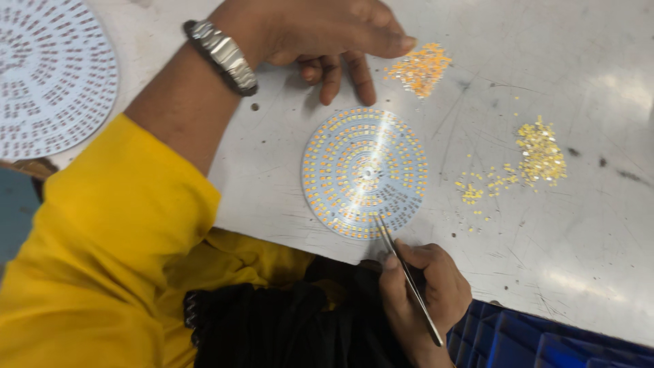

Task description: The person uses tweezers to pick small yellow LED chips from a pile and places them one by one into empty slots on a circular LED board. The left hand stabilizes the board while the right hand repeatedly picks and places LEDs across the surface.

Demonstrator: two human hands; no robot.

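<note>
A round white circuit disc (365, 173) covered in rings of small yellow chips lies on the grey metal table (558, 245). My right hand (424, 292) grips thin metal tweezers (407, 276), whose tips touch the disc's near edge. My left hand (320, 33), with a metal watch (222, 56) on the wrist and a yellow sleeve behind it, rests on the table just beyond the disc, fingers curled, holding nothing. Its fingertip lies next to an orange heap of loose chips (418, 67).
A second heap of pale yellow chips (541, 152) with scattered strays (481, 187) lies right of the disc. Another round board (49, 76), bare of chips, sits at the far left. A blue plastic crate (531, 341) stands at the table's near edge.
</note>
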